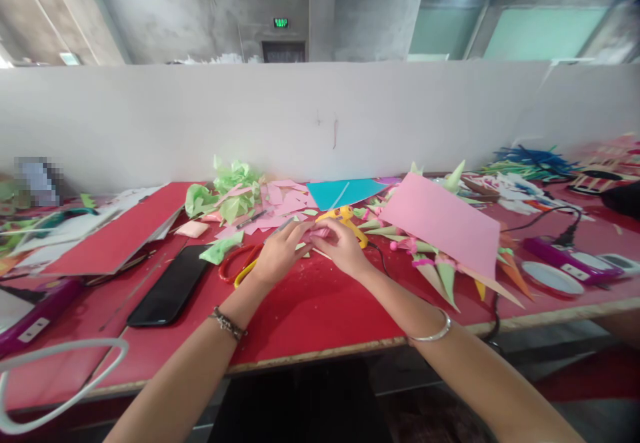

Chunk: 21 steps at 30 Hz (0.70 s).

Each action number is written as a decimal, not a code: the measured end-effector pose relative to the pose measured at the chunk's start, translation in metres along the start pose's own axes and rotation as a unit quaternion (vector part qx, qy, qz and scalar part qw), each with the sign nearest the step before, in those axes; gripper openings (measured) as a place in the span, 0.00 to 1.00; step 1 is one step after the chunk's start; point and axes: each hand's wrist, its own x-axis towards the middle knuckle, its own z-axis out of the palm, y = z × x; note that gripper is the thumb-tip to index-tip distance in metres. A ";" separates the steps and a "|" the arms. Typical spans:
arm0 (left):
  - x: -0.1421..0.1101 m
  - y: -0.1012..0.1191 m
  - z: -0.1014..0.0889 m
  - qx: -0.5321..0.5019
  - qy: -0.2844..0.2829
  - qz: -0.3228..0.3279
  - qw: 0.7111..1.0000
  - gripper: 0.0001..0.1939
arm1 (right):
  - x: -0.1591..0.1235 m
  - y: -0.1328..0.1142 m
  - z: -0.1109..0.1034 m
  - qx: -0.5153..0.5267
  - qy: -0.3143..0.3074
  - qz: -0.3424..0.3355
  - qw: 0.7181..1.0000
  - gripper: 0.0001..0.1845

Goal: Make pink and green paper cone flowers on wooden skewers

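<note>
My left hand and my right hand meet above the middle of the red table. Their fingertips are closed together around a small piece of pink paper, mostly hidden by the fingers. Just behind my right hand lies a yellow glue gun. Scissors with red and yellow handles rest beside my left wrist, partly covered by it. A green crumpled paper scrap sits left of my left hand.
A black phone lies left. A red board, crumpled green paper and a teal sheet are behind. At right, a pink sheet covers several paper cones, beside a purple power strip and white dish.
</note>
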 end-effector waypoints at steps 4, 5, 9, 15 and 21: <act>0.000 0.000 -0.001 -0.010 -0.001 0.013 1.000 0.14 | 0.000 0.002 0.001 0.024 0.003 0.025 0.999 0.07; 0.001 -0.001 -0.002 -0.013 -0.001 0.020 1.000 0.13 | 0.000 0.002 0.001 0.024 0.001 0.026 0.999 0.08; 0.001 -0.002 -0.003 -0.028 -0.002 0.030 0.999 0.12 | -0.001 0.002 0.000 0.012 -0.009 0.029 0.999 0.11; 0.002 -0.001 -0.004 -0.069 0.018 -0.012 0.997 0.12 | 0.000 0.000 0.000 0.035 -0.007 0.047 0.998 0.11; 0.003 -0.004 -0.001 -0.103 0.046 -0.056 0.992 0.12 | 0.001 -0.006 0.000 0.047 0.020 0.055 0.997 0.10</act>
